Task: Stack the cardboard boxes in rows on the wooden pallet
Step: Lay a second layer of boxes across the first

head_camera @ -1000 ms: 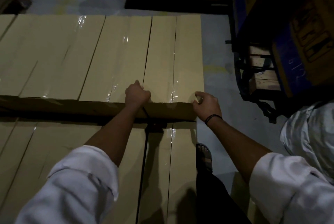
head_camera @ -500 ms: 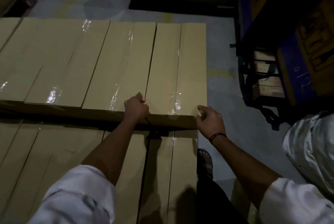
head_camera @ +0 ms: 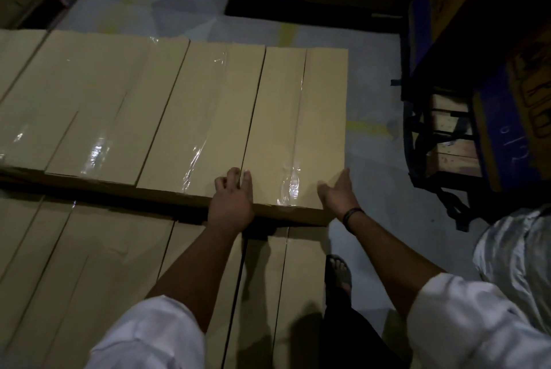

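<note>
You are at the squaring-up step: the end box [head_camera: 275, 118] lies at the right end of the upper row [head_camera: 119, 106], on top of the lower layer [head_camera: 98, 252] of long taped cartons. The wooden pallet under the stack is hidden, so you cannot confirm from here how the stack sits on it.

Your left hand [head_camera: 231, 200] rests on the near top edge of the end box, right at the seam with the neighbouring box [head_camera: 202, 112]. Its fingers [head_camera: 247, 179] are spread and fairly straight, holding nothing. Your right hand [head_camera: 337, 192] is at the box's near right corner with the palm turned towards its side and the fingers apart and extended. Whether it touches the cardboard is hard to tell in this dim light.

The seam looks closed, and the near edge of the box seems to line up with the rest of the row. By that reading the box is placed, and little remains beyond a last nudge.

If you do nudge it, press flat-handed from the right side towards the neighbour, and keep the left hand on top so the box does not ride up. After that you need the next carton, and none within reach is clearly loose. Mind your foot [head_camera: 338, 271] on the floor [head_camera: 372, 189] just beside the stack when you turn away.
</note>
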A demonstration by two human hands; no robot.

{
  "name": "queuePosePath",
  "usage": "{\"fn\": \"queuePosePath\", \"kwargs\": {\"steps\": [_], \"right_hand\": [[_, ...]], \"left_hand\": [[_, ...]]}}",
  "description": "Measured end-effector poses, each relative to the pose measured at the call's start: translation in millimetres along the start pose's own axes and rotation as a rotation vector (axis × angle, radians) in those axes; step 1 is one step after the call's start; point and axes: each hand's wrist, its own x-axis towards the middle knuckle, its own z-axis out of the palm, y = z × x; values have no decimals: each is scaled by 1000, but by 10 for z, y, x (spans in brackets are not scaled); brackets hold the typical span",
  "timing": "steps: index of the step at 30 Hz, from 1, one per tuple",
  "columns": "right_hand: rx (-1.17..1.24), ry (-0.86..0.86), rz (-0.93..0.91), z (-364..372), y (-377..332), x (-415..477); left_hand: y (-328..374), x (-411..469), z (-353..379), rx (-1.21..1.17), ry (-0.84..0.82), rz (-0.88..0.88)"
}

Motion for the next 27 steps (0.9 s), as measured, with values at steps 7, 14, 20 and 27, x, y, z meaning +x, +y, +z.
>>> {"fn": "queuePosePath", "kwargs": {"steps": [7, 14, 20, 27], "right_hand": [[-142, -79, -32, -92, 60, 56], [-365, -19, -161, -335, -45, -375], [-491, 79, -394, -422, 70, -1369], [-396, 207, -375, -116, 537, -2691]], "left_hand": [[82, 4, -104, -32, -82, -36], [88, -215, -309, -35, -212, 44], [340, -1333, -83, -298, -50, 79], [312, -2557, 224, -285, -26, 325]]}}
